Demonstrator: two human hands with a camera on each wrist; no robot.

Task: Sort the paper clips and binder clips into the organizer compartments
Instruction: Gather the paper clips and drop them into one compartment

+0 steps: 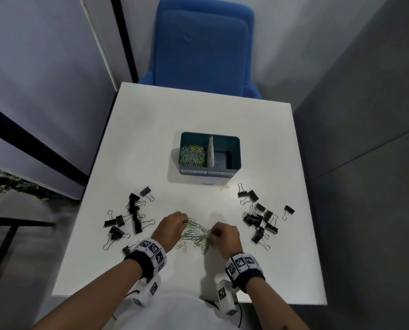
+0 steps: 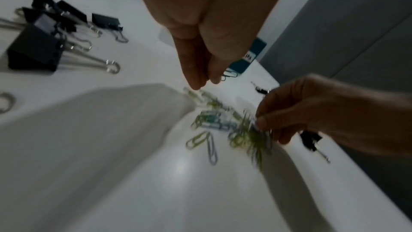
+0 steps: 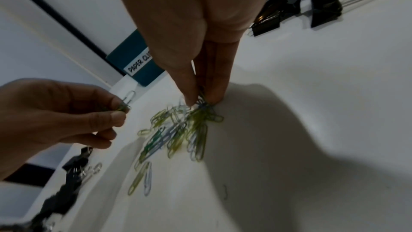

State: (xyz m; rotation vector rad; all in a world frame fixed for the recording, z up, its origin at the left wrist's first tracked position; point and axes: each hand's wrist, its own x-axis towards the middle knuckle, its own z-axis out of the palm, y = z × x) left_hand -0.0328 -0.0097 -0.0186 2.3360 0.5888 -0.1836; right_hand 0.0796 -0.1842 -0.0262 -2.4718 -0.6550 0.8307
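Observation:
A loose heap of green, yellow and pale blue paper clips (image 1: 196,234) lies near the table's front edge, between my hands. My left hand (image 1: 185,221) pinches a few paper clips (image 3: 125,105) at the heap's left end. My right hand (image 3: 200,100) pinches a bunch of clips at the right end, their lower ends on the table. The teal organizer (image 1: 234,160) stands further back in the middle. Its left compartment, labelled paper clips, holds many paper clips (image 1: 192,154). The right compartment, labelled binder clips, looks empty. Black binder clips lie in a left pile (image 1: 129,217) and a right pile (image 1: 260,216).
A white divider (image 1: 210,151) splits the organizer. The white table (image 1: 151,139) has a blue chair (image 1: 203,48) behind its far edge and grey walls on both sides. Two stray paper clips (image 2: 205,140) lie just in front of the heap.

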